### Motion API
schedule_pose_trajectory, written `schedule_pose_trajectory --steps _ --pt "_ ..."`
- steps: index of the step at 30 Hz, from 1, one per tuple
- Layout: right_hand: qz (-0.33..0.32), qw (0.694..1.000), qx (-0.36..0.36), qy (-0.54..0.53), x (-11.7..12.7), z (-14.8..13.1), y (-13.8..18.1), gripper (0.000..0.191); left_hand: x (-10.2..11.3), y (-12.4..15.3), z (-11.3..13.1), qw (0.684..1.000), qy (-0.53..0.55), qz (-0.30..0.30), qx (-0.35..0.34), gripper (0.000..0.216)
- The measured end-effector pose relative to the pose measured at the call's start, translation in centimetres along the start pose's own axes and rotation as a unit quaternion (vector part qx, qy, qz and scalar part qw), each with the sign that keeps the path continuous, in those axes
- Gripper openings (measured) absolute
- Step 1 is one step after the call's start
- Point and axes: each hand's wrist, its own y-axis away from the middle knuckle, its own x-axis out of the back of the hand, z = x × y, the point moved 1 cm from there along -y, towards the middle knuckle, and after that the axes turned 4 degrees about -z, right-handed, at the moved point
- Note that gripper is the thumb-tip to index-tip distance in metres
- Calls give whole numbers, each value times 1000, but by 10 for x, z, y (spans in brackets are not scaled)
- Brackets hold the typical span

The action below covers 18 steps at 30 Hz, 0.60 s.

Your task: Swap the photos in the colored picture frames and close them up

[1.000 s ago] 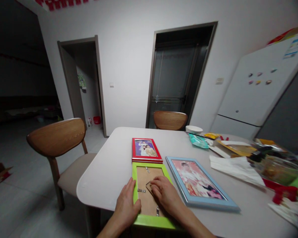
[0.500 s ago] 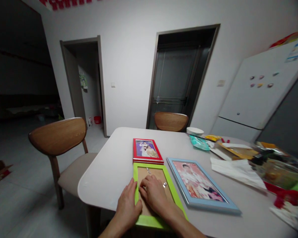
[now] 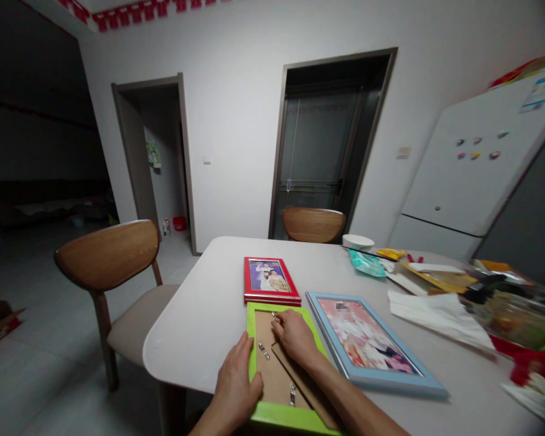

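Lime-green picture frame [image 3: 281, 415] lies back-up on the table [image 3: 195, 339], my left hand [image 3: 238, 381], thumb spread from fingers, seemingly bracing its edge while my right hand [image 3: 296, 339] bunches fingers at the top metal clip [image 3: 274, 315], pinching or not I can't tell.

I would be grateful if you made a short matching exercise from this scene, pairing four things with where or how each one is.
1. Red frame
2. Left hand
3. Blue frame
4. Green frame

A. Picture side up, to the right of the right hand
B. Back side up, with metal clips showing
C. Picture side up, just beyond the far end of the frame lying face down
D. At the left edge of a frame

Right pairs: 1-C, 2-D, 3-A, 4-B.
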Motion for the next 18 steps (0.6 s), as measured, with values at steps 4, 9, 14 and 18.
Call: schedule_pose_trajectory --steps 4,9,14,18 --pt "4 999 -27 17 -10 12 -14 26 0 -1 0 1000 -3 -6 -16 61" --pt "-4 1000 -15 21 -14 12 -17 25 -2 -2 -1 1000 4 -4 -19 61" --pt "-19 1000 7 10 -11 7 -17 26 -3 -2 -1 1000 26 -1 -2 61" --pt "-31 999 32 -14 0 6 -9 28 -4 -3 -2 1000 12 2 -3 61"
